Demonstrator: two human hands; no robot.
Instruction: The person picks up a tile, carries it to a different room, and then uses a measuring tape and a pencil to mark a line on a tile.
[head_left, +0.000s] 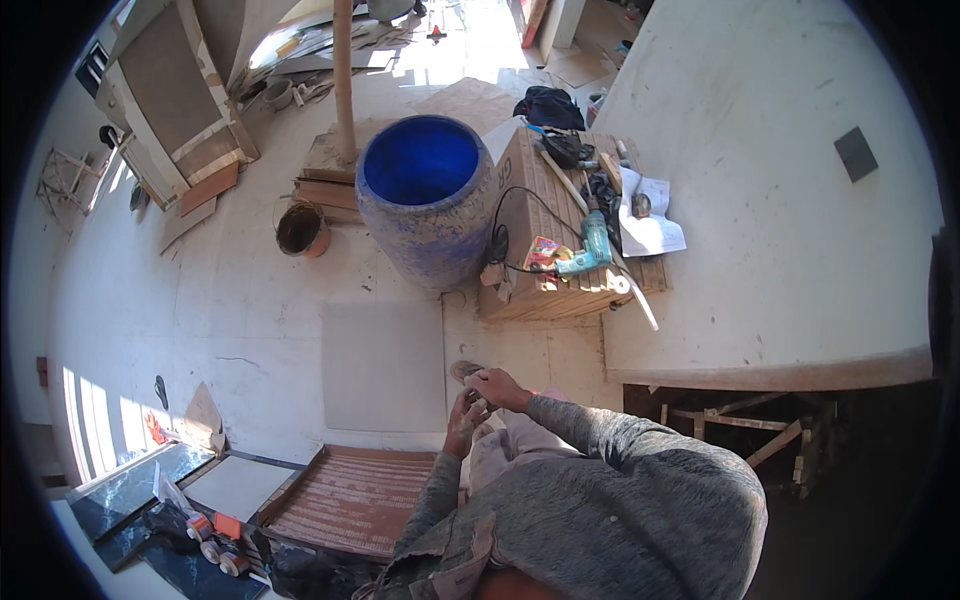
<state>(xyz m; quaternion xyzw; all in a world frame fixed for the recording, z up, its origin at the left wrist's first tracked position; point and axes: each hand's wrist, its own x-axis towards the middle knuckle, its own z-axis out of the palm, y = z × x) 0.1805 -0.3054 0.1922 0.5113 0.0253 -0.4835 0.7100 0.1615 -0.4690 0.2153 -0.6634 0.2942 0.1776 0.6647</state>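
My left hand (463, 420) and my right hand (500, 390) meet in front of my body, above my legs. Both have their fingers curled in and touching each other. Anything between them is too small or hidden to make out. Beyond the hands, part of a foot in a sandal (463, 369) shows on the floor. A plain grey tile (382, 365) lies flat to the left of the hands. Below that tile, next to my left forearm, is a reddish-brown ribbed panel (350, 497).
A blue barrel (425, 235) stands ahead, with a small bucket (302, 229) to its left. Stacked cartons (525, 190) carry a teal power drill (592, 246), papers (655, 238) and a stick. A pale slab (760, 240) fills the right. Dark glossy tiles (190, 570) lie lower left.
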